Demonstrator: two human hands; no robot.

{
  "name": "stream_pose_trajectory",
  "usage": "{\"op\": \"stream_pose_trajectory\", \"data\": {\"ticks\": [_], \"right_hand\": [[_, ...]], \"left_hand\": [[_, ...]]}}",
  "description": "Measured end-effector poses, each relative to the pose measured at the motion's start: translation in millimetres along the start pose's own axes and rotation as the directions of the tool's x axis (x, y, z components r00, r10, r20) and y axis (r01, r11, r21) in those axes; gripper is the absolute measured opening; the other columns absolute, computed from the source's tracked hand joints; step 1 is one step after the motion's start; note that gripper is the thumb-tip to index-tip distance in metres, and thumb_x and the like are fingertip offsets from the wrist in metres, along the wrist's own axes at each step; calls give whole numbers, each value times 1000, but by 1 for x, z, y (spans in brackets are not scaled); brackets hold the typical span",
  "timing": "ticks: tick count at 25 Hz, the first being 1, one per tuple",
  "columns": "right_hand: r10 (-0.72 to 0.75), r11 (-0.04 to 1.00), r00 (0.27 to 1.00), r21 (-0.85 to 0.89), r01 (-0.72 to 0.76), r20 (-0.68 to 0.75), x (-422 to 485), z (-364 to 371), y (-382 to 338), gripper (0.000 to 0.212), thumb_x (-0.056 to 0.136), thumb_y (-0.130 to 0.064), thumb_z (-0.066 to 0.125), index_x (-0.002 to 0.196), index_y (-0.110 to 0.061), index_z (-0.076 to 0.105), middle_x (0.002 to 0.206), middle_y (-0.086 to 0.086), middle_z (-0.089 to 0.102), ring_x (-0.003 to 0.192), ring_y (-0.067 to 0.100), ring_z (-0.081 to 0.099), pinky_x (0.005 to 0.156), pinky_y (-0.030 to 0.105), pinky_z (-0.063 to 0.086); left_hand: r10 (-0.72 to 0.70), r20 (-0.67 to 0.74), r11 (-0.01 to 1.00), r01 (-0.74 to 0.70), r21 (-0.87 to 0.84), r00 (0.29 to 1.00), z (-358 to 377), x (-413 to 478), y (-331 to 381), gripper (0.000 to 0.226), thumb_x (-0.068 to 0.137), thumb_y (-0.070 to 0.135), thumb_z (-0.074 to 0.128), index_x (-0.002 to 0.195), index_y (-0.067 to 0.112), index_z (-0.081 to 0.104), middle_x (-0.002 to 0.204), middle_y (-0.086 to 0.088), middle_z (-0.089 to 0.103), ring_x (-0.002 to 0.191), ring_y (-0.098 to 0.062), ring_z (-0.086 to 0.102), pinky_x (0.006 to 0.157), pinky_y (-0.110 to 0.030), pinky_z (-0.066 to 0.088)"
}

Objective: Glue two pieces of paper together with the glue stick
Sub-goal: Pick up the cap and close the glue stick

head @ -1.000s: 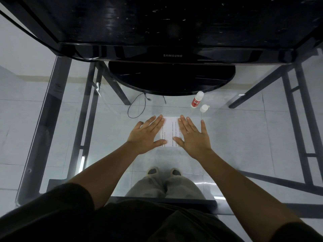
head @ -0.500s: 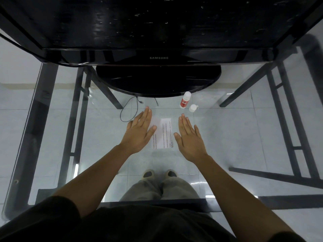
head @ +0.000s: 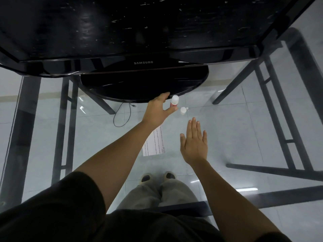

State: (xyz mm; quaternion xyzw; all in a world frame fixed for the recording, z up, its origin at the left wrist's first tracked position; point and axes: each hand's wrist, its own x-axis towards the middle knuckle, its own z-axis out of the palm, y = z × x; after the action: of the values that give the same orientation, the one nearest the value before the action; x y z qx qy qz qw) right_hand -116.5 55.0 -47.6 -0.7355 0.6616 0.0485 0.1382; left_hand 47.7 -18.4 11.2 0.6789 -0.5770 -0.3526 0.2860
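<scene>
A white glue stick with a red label point(head: 174, 102) stands upright on the glass table point(head: 236, 137), just in front of the monitor base. Its white cap point(head: 183, 110) lies to the right of it. My left hand point(head: 158, 110) is stretched out to the stick, fingers apart, with the thumb tip at the stick's lower end and the fingers to its left. The white paper with printed lines point(head: 154, 142) lies flat nearer to me, partly hidden by my left forearm. To the right of the paper, my right hand point(head: 194, 142) rests flat and holds nothing.
A black Samsung monitor point(head: 143, 62) fills the back of the table, its round base point(head: 145, 84) right behind the glue stick. A thin black cable point(head: 122, 117) loops to the left. Dark table frame bars point(head: 283, 130) and my legs and feet show through the glass.
My left hand left the paper and reached forward and right to the glue stick. My right hand slid off the paper to its right side. The view shifted.
</scene>
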Motion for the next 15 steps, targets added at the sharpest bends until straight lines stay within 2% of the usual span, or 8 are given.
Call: {"op": "stream_pose_trajectory", "data": {"ticks": [4,8,10,12,13,15], "right_hand": [[8,1000,1000,-24,-9,-20,2,6,2,63,93,-51,2,146,-18,-7,157,2,-7,136,16,-22,110,38,-12],[-3,999,1000,-40,3,-18,2,6,2,62,94,-49,5,146,-17,-6,157,3,-6,137,17,-20,110,37,-12],[-18,999,1000,-31,19,10,2,3,2,62,95,-49,6,146,-16,-7,157,4,-8,140,19,-17,110,37,-11],[-34,998,999,47,33,30,3,-7,3,61,96,-48,11,147,-15,-2,158,5,-2,144,21,-7,111,36,-8],[-33,991,999,130,31,17,3,-15,3,60,97,-46,16,147,-14,6,158,6,6,145,22,2,113,36,-3],[-9,939,997,341,35,-79,7,-38,0,54,98,-40,27,142,-10,27,150,11,31,139,25,26,116,38,15]], "left_hand": [[93,-43,996,-92,22,995,4,3,2,35,80,26,70,108,8,59,107,-9,68,98,-15,59,80,-15,37],[67,-80,997,-70,-24,995,-2,-2,7,31,83,24,66,107,6,58,103,-9,67,91,-11,58,81,-18,41],[32,-90,997,-38,-68,995,-10,-8,11,29,87,25,60,109,7,56,104,-9,64,88,-10,55,77,-15,41],[25,-73,996,-31,-82,997,-21,-16,13,30,92,27,52,115,8,52,107,-9,59,90,-13,55,72,-13,39],[27,-65,995,-33,-90,998,-27,-20,14,32,93,28,49,119,10,50,107,-9,58,92,-16,57,72,-14,41],[19,-80,986,-32,-162,997,-40,-30,17,34,92,29,51,123,15,48,101,-2,59,89,-15,60,70,-15,46]]}}
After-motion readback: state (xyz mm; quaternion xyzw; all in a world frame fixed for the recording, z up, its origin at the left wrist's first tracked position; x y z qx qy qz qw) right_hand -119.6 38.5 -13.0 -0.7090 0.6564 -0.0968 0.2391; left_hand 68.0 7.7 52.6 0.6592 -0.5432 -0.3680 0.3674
